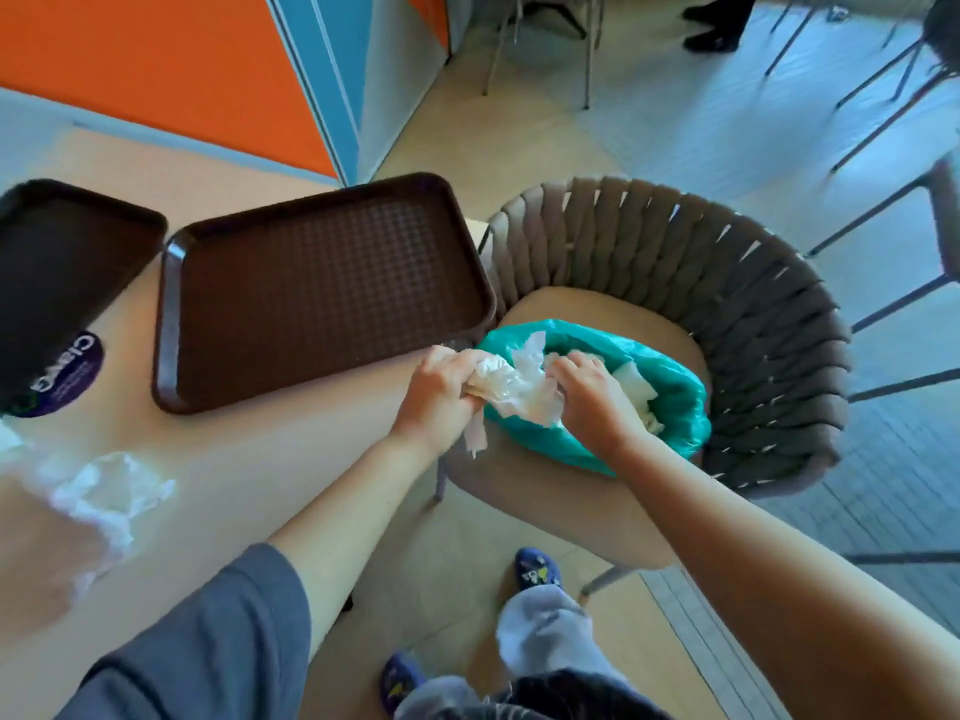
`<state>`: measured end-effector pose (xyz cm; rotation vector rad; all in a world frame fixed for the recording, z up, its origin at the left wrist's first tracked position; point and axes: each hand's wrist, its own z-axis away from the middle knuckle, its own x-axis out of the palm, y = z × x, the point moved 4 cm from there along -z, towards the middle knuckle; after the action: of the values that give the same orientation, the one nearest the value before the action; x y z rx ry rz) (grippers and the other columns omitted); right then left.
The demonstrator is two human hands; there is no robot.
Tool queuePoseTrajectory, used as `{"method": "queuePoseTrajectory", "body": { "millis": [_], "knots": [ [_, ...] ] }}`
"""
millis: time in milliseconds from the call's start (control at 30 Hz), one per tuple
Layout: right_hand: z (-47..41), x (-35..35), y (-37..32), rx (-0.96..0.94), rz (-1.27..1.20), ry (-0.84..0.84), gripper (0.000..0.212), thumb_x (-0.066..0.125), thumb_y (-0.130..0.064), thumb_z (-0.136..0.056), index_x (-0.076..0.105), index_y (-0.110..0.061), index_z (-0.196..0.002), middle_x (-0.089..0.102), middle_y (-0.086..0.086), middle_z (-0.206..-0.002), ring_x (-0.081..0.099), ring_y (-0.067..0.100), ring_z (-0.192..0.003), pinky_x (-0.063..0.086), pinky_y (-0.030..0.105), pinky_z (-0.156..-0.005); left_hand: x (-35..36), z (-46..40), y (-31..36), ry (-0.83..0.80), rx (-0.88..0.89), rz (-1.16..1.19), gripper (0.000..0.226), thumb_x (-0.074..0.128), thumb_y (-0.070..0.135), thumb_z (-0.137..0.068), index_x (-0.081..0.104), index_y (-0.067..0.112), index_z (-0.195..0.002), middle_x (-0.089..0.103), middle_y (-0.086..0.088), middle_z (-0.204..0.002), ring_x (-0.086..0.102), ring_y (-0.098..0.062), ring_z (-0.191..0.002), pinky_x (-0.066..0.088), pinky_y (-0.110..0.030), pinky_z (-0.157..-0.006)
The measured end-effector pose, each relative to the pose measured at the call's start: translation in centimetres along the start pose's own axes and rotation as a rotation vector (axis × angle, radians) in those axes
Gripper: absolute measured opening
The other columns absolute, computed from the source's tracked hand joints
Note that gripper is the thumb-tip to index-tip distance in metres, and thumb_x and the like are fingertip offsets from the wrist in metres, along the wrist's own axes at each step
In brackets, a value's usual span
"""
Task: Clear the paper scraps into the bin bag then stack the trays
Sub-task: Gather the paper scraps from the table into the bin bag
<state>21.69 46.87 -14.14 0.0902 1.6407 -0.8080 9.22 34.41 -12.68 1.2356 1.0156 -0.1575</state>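
Note:
A teal bin bag (670, 407) lies open on the seat of a woven chair beside the table, with white paper inside. My left hand (441, 392) grips a crumpled wad of paper scraps (511, 389) at the bag's near rim. My right hand (592, 397) grips the same wad from the right, over the bag's mouth. Two brown trays rest on the table: one (322, 288) just left of the bag and another (57, 267) at the far left, partly cut off. More crumpled white paper (104, 491) lies on the table at the lower left.
The woven grey chair (727, 283) curves round the bag. A purple round sticker (62, 376) sits on the wooden table (270, 459) by the left tray. Other chair legs and a person's dark shoes (711, 39) stand on the floor beyond.

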Motion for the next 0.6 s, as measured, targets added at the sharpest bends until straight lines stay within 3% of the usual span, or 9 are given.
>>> {"method": "queuePoseTrajectory", "body": {
  "millis": [200,367,433,533,600],
  "knots": [
    [0.4,-0.5,8.8,0.304,-0.187,-0.007,0.023,0.052,-0.001,-0.086,0.051,-0.003,-0.109,0.064,0.022,-0.100,0.059,0.037,-0.092,0.045,0.035,-0.077,7.8,-5.8,2.4,-0.236,-0.091,0.089,0.044,0.068,0.006,-0.079,0.056,0.011,-0.122,0.059,-0.010,-0.119,0.054,-0.022,-0.109,0.033,-0.013,-0.089],
    [0.5,1.7,15.1,0.492,-0.196,-0.222,0.023,0.053,-0.006,-0.086,0.054,-0.006,-0.109,0.062,0.021,-0.105,0.057,0.034,-0.093,0.041,0.031,-0.073,14.0,-9.1,1.3,-0.399,-0.219,-0.016,0.049,0.069,0.016,-0.080,0.048,0.017,-0.124,0.049,-0.003,-0.121,0.049,-0.020,-0.110,0.035,-0.025,-0.093],
    [0.4,2.6,16.5,0.515,-0.166,-0.231,0.020,0.051,-0.003,-0.086,0.053,-0.005,-0.106,0.056,0.020,-0.108,0.055,0.034,-0.090,0.041,0.033,-0.074,15.1,-9.8,1.1,-0.372,-0.188,-0.136,0.045,0.069,0.018,-0.080,0.047,0.014,-0.118,0.045,-0.007,-0.122,0.050,-0.026,-0.105,0.039,-0.036,-0.090],
    [-0.3,3.1,17.8,0.530,-0.196,-0.099,0.016,0.045,0.003,-0.084,0.050,-0.002,-0.097,0.043,0.016,-0.104,0.048,0.028,-0.075,0.042,0.034,-0.068,15.8,-10.9,1.6,-0.219,-0.091,-0.295,0.026,0.066,0.015,-0.081,0.049,0.009,-0.100,0.040,-0.010,-0.113,0.045,-0.023,-0.083,0.039,-0.038,-0.070],
    [-1.0,3.6,18.0,0.518,-0.211,-0.068,0.016,0.040,0.001,-0.087,0.051,-0.002,-0.099,0.042,0.017,-0.106,0.046,0.027,-0.083,0.037,0.030,-0.071,16.7,-11.1,1.5,-0.165,0.055,-0.374,0.013,0.064,0.005,-0.079,0.053,0.007,-0.086,0.046,-0.014,-0.100,0.043,-0.023,-0.084,0.044,-0.040,-0.060]
  ]
}}
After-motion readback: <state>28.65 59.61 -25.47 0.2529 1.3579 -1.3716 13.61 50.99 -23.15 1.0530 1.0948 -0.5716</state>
